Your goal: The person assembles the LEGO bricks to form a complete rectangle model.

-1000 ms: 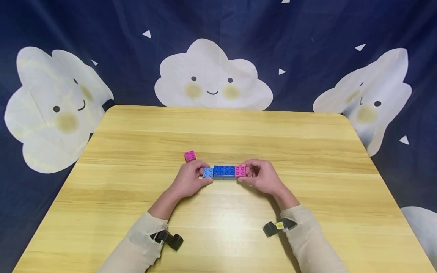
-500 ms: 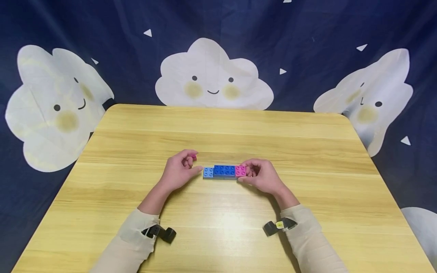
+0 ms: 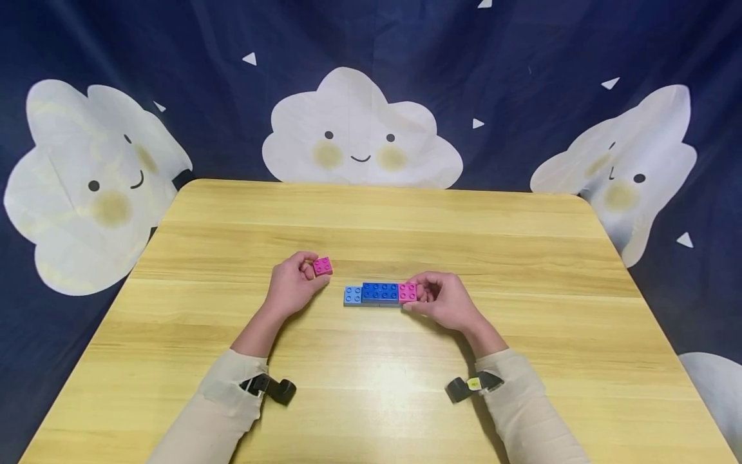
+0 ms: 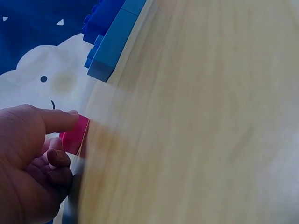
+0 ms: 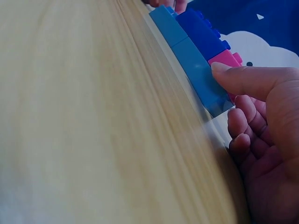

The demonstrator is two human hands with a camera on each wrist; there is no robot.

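Note:
Beside the loose pink toy brick is my left hand, thumb on the near side and forefinger on the far side, pinching it. The left wrist view shows the thumb tip at the top of the pink brick. To the right lies a joined row of bricks: light blue bricks end to end underneath, a dark blue brick and a pink brick on top. Light blue studs show at its left end. My right hand grips the row's right end, thumb on the near side.
The bricks lie on a wood-grain table with rounded far corners. Behind it hangs a dark blue curtain with white clouds. Each sleeved wrist carries a small black camera, the left camera and the right camera.
My left hand has let go of the row's light blue end and moved left to the loose pink brick. The right hand has stayed on the row.

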